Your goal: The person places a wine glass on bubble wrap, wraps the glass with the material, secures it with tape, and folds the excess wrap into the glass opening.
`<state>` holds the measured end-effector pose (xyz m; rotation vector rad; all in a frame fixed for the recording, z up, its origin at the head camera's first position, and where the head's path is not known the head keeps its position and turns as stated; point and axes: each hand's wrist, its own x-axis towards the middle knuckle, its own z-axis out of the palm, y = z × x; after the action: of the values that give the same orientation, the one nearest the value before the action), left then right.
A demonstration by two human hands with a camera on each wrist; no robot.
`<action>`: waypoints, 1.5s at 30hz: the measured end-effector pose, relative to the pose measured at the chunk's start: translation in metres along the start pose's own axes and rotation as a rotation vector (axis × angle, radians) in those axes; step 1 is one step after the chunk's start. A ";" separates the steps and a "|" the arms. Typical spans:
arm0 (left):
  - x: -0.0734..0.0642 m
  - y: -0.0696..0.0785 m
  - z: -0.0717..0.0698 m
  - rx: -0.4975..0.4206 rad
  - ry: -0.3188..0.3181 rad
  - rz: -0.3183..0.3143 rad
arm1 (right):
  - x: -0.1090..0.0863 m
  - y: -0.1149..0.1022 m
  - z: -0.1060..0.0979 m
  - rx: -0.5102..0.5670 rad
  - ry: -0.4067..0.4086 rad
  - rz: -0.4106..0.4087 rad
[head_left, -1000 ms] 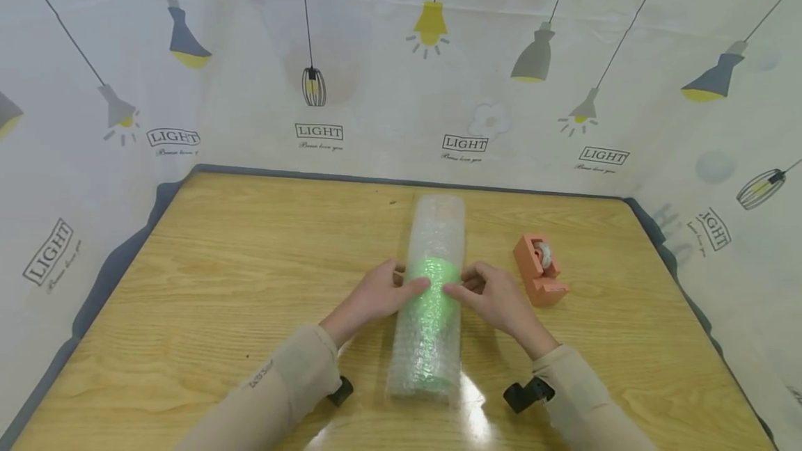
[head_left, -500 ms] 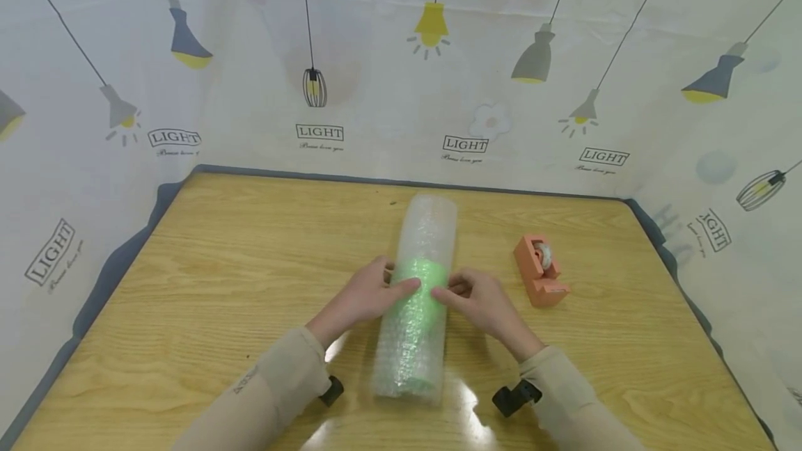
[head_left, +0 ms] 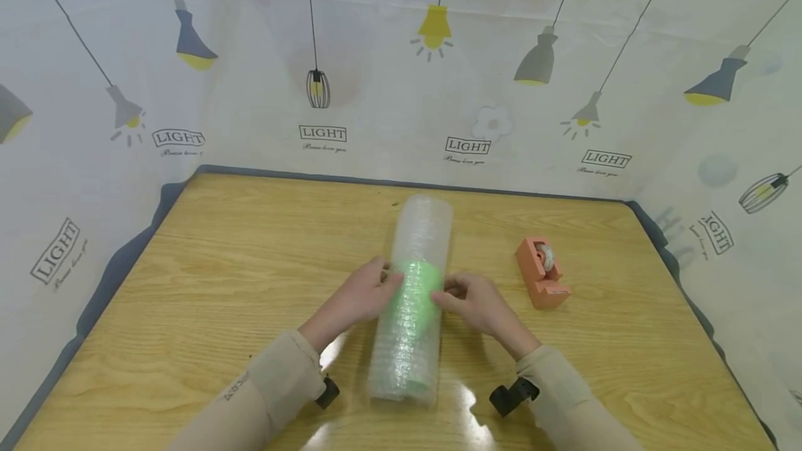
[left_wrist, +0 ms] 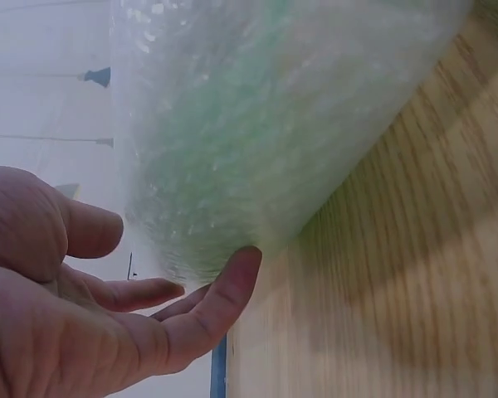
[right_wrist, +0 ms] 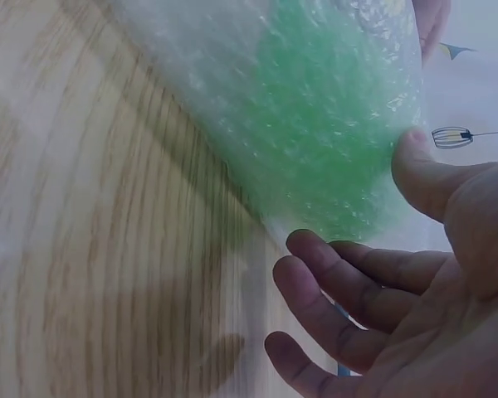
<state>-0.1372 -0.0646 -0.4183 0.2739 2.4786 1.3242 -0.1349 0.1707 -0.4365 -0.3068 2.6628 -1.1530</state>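
Note:
A long roll of bubble wrap (head_left: 406, 350) lies on the table, its far end leaning slightly right. Something bright green (head_left: 418, 291) shows through its layers around the middle. My left hand (head_left: 366, 289) holds the roll's left side, thumb on top and fingers low along the side, as the left wrist view shows. From the right, my right hand (head_left: 479, 303) holds it too. Its thumb presses the wrap over the green part, and the curved fingers (right_wrist: 299, 286) sit at the lower edge in the right wrist view.
An orange tape dispenser (head_left: 540, 277) with a roll of clear tape stands right of my right hand. The wooden table (head_left: 250, 249) ends at a dark edging, beyond which hangs a pale backdrop (head_left: 376, 89) printed with lamps.
Both hands and the bubble wrap roll have shifted left across the table, with its far end now leaning a little further right of the near end. The tape dispenser has stayed put.

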 end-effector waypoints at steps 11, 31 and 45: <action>0.001 0.000 0.001 0.009 0.007 0.038 | -0.003 -0.001 -0.012 -0.059 -0.014 0.062; 0.011 0.002 0.013 -0.040 -0.028 -0.090 | -0.018 -0.009 -0.026 -0.059 0.026 -0.057; 0.016 0.005 0.019 -0.076 -0.076 -0.103 | -0.018 -0.006 -0.025 0.010 -0.011 0.024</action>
<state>-0.1451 -0.0420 -0.4269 0.1725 2.3415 1.3362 -0.1245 0.1892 -0.4136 -0.2775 2.6431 -1.1544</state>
